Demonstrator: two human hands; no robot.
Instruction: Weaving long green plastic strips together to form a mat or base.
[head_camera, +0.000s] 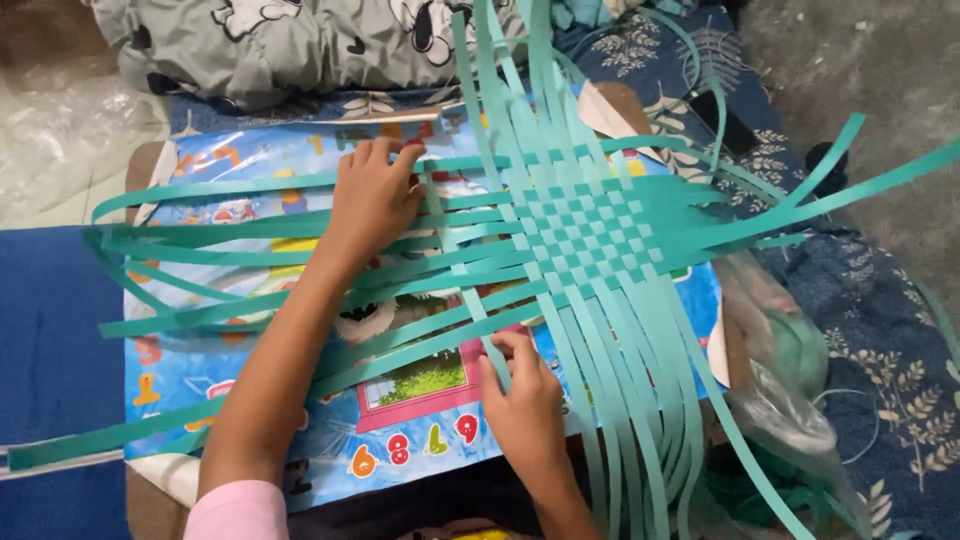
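Note:
A flat weave of teal paper strips (585, 230) lies on a colourful printed chart (250, 400); long loose strip ends fan out to every side. My left hand (372, 195) rests on the horizontal strips left of the woven patch, fingers spread and pressing them down. My right hand (522, 395) is nearer to me and pinches one loose vertical strip (462, 275) that crosses the horizontal ones just left of the woven patch. A pink sleeve covers my left arm near the bottom edge.
A dark blue leaf-patterned cloth (880, 330) lies under and right of the chart. A clear plastic bag with more teal strips (790, 370) sits at the right. A grey printed bundle of fabric (290, 40) and a dark phone (725, 120) lie at the far side.

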